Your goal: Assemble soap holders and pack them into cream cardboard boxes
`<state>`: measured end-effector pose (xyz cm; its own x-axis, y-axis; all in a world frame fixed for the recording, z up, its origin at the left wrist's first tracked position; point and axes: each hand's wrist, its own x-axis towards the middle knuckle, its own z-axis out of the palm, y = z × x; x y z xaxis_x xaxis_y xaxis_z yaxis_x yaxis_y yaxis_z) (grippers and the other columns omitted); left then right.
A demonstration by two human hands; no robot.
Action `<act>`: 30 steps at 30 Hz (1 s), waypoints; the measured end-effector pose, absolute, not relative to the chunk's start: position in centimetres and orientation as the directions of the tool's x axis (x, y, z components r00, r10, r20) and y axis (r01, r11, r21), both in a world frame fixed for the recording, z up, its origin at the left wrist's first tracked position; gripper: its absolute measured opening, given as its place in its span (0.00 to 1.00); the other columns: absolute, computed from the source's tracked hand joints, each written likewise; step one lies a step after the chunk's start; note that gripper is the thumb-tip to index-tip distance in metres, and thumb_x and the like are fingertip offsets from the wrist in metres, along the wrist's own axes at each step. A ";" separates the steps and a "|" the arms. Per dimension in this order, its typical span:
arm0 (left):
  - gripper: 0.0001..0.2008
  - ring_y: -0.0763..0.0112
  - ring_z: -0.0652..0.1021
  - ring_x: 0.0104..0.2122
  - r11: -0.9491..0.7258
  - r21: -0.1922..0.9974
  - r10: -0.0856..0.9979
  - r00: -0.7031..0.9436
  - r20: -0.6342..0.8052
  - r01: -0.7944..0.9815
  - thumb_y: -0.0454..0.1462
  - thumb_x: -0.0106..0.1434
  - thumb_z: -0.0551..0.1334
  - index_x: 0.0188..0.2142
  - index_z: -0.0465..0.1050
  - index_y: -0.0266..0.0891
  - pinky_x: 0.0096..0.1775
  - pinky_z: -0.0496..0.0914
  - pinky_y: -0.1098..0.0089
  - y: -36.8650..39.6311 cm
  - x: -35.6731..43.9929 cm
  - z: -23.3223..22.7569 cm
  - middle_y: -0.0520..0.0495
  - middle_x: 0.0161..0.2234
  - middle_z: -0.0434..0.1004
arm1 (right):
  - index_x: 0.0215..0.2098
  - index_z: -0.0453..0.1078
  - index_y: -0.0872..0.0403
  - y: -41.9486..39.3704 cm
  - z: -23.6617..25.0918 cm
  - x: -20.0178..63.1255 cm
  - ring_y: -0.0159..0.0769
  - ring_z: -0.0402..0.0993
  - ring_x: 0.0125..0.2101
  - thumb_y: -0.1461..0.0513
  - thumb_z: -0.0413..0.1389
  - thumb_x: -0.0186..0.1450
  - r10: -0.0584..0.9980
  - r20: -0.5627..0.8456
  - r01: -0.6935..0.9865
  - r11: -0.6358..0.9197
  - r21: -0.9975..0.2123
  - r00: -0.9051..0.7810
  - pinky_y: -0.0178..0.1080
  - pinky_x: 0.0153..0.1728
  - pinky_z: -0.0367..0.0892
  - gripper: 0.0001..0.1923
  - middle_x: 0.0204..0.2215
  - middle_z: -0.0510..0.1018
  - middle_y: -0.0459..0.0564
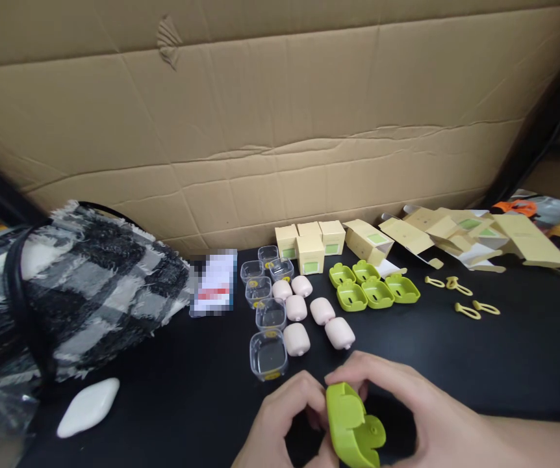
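head view | my left hand (280, 422) and my right hand (421, 416) both closed around the green case (353, 426), low at the black table's (504, 364) near edge | pink pods (309, 312) and clear cups (267, 354) just beyond

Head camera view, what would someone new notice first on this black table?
First, the bright lime-green plastic case held at the bottom edge between the left hand and the right hand. Behind it, mid-table, lie more green case halves, pale pink rounded cases and small clear plastic cups, with cream cardboard boxes along the cardboard wall. A black-and-white plaid fringed bag fills the left side.
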<state>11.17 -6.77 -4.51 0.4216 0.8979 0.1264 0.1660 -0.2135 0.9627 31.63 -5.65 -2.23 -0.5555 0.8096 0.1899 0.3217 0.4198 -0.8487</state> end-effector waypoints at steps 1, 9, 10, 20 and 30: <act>0.05 0.73 0.71 0.28 -0.236 0.951 0.896 0.423 0.133 0.201 0.30 0.55 0.60 0.26 0.65 0.40 0.33 0.65 0.73 -6.8 11.2 -4.6 0.52 0.26 0.69 | 0.43 0.71 0.51 -5.6 -2.2 31.6 0.39 0.78 0.39 0.63 0.67 0.50 0.815 0.206 0.325 0.429 -0.843 -0.541 0.34 0.40 0.73 0.22 0.40 0.80 0.49; 0.12 0.75 0.65 0.26 -0.123 0.949 0.890 0.455 -0.023 0.289 0.29 0.47 0.63 0.30 0.63 0.42 0.30 0.60 0.75 -6.5 11.4 -3.5 0.57 0.25 0.63 | 0.41 0.71 0.51 -5.6 -1.3 31.8 0.35 0.78 0.35 0.62 0.69 0.48 0.761 0.344 0.343 0.582 -0.738 -0.550 0.32 0.40 0.71 0.22 0.35 0.80 0.45; 0.12 0.75 0.65 0.26 -0.141 0.945 0.874 0.485 -0.021 0.295 0.29 0.47 0.64 0.30 0.64 0.41 0.30 0.60 0.75 -6.4 11.4 -3.4 0.57 0.25 0.63 | 0.41 0.71 0.51 -5.6 -1.1 31.8 0.34 0.78 0.34 0.62 0.69 0.49 0.749 0.342 0.351 0.595 -0.723 -0.567 0.32 0.39 0.71 0.22 0.35 0.80 0.45; 0.12 0.74 0.67 0.25 -0.430 0.822 0.787 0.602 0.138 0.373 0.27 0.57 0.59 0.22 0.59 0.41 0.31 0.63 0.76 -6.4 11.1 -4.0 0.55 0.23 0.67 | 0.34 0.70 0.52 -5.4 -1.2 32.3 0.39 0.77 0.32 0.59 0.65 0.45 0.704 0.410 0.353 0.671 -0.652 -0.580 0.36 0.37 0.71 0.18 0.29 0.78 0.46; 0.12 0.76 0.67 0.26 -0.136 0.947 0.911 0.412 0.004 0.292 0.30 0.55 0.62 0.40 0.73 0.42 0.29 0.60 0.75 -6.8 11.5 -4.4 0.54 0.27 0.72 | 0.44 0.66 0.53 -4.9 -1.0 32.5 0.35 0.74 0.38 0.67 0.64 0.50 0.730 0.331 0.385 0.624 -0.680 -0.598 0.34 0.40 0.71 0.24 0.39 0.76 0.48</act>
